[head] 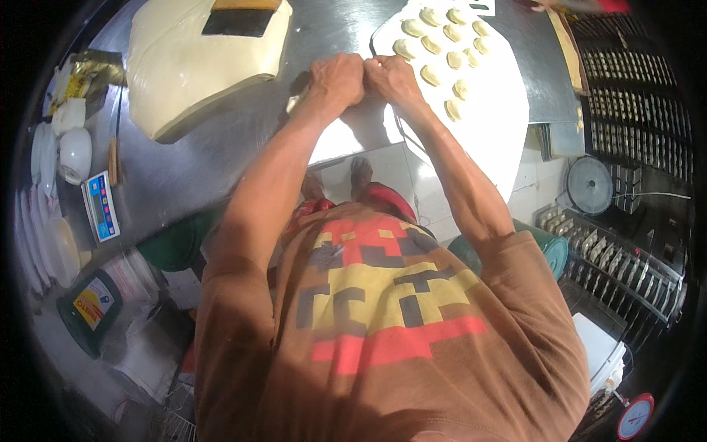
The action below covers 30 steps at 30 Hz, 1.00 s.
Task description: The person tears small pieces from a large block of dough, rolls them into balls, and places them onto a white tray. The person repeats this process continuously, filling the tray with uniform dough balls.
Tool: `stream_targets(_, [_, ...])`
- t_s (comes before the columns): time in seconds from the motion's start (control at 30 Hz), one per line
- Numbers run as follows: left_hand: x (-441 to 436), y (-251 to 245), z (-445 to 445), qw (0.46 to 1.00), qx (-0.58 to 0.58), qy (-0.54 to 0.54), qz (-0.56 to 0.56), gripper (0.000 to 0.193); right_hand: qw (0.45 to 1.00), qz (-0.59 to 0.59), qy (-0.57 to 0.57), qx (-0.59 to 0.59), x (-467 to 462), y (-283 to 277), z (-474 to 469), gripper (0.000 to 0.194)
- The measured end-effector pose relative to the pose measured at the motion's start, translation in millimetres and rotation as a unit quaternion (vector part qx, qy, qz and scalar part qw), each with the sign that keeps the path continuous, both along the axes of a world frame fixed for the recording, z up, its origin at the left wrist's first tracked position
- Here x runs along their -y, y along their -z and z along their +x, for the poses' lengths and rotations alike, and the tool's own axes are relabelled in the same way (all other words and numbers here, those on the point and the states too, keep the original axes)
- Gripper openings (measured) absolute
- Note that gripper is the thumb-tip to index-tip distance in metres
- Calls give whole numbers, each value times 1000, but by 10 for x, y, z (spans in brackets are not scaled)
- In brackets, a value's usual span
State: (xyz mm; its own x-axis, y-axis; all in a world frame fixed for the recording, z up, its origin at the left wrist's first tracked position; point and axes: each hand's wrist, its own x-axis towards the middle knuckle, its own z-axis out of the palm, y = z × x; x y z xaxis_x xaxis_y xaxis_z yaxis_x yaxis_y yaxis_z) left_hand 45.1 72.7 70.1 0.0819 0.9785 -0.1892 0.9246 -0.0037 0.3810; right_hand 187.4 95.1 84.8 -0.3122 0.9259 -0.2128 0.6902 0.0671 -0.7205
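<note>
My left hand (338,77) and my right hand (391,76) are held close together over the front part of the steel table (221,160), knuckles up and fingers curled down. Whatever is between or under the fingers is hidden. A small pale piece, probably dough, shows just left of my left wrist (294,103). Farther left lies a large slab of dough (193,66), with a dough scraper (236,19) on top. Right of my right hand, several small dough pieces (431,74) sit spread out on a white board or tray (491,105), which is brightly lit.
A digital scale (101,207), a white bowl (75,156) and stacked containers stand at the left. Green bins (177,243) are below the table. To the right are racks of trays (635,99), a fan (589,185) and a dial scale (635,417). Another person's hand (544,4) shows at the top right.
</note>
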Motion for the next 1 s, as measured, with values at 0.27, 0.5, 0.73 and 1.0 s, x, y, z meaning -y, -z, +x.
stream_targets(0.27, [267,180,-45,995,51,-66,46,58,980,-77,-71,-171,306,-444,1367,35])
stream_targets(0.5, [462,211,-177,983,92,-137,74,65,957,151,108,223,-694,118,2154,50])
stream_targets(0.73, [784,119,-120,912,365,-165,88,83,961,233,-135,-55,274,242,321,45])
stream_targets(1.0, [353,-159,133,965,193,-172,46,27,986,166,-27,-14,88,145,-154,40])
